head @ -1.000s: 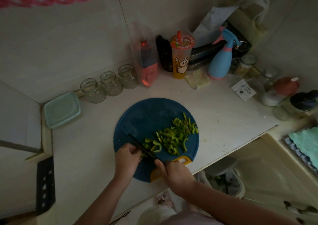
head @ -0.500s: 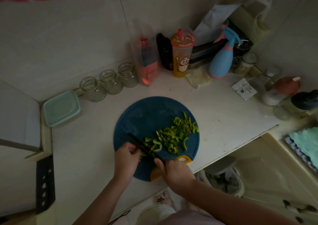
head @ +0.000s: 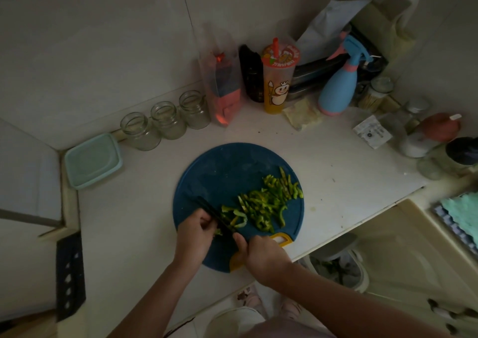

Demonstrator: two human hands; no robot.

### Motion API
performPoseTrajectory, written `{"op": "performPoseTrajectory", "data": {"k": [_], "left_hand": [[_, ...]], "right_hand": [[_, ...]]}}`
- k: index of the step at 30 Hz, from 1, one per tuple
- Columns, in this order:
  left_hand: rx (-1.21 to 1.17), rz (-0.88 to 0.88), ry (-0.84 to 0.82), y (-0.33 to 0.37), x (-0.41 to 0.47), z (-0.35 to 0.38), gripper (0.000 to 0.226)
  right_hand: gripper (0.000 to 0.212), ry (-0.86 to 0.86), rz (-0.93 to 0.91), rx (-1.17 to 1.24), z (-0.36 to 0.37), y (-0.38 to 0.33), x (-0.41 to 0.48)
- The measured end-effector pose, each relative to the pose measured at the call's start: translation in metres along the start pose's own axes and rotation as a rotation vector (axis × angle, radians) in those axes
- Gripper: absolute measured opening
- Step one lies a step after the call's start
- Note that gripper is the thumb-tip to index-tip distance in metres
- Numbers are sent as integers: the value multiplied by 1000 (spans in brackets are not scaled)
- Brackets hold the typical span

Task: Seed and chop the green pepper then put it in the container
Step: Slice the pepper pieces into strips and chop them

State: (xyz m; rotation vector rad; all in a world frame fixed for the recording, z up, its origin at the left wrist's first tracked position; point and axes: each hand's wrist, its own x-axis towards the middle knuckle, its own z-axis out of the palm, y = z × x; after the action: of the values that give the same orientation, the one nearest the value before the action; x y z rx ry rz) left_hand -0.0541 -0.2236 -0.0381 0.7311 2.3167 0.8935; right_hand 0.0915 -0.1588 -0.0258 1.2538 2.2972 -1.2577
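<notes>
Since a second ago we have barely shifted: our right hand [head: 263, 256] grips the knife [head: 214, 213], our left hand [head: 194, 231] pinches a pepper piece [head: 218, 232] beside it, cut strips [head: 266, 203] heap on the blue board [head: 219, 172]

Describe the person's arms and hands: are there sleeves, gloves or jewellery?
The left arm and right arm are bare up to the frame's edge: no sleeves show. The left hand and right hand wear no gloves. I see no ring, watch or bracelet, though the light is dim.
</notes>
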Motion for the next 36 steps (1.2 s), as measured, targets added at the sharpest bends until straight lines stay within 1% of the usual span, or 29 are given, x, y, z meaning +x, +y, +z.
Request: {"op": "performPoseTrajectory", "data": {"k": [3,7,11,13,15,19,21,26,29,33,36], "left_hand": [[40,50,-20,-1,-1,0,25],[102,101,-54,-3,-6,-1,17],[127,136,-137,-5,-10,-3,8],[104,122,-98,-6,-11,-5,9],[65,91,-27,-7,-10,-7,10],[-4,37,15,-9,-13,-5,9],[-21,25,43,-9,-15,-2,7],[-18,17,91,-8,-16,3,11],[-14,0,87,-5,-17,5,13],[-19,-10,90,-4,-17,7,14],[-17,-26,86,-4,-18,7,16]], "right_hand": [[55,-30,15,3,3,-12,14],[65,19,92,36,1,-34,25],[63,59,89,116,-4,-36,29],[55,53,77,207,-6,-28,27],[48,58,78,242,-8,-16,20],[59,51,86,235,-13,1,6],[58,32,44,237,-14,4,-2],[46,-25,-91,192,-6,-1,-22],[52,-5,-51,233,-1,0,-24],[57,-10,-27,205,4,6,-23],[70,-2,-40,142,8,9,-22]]}}
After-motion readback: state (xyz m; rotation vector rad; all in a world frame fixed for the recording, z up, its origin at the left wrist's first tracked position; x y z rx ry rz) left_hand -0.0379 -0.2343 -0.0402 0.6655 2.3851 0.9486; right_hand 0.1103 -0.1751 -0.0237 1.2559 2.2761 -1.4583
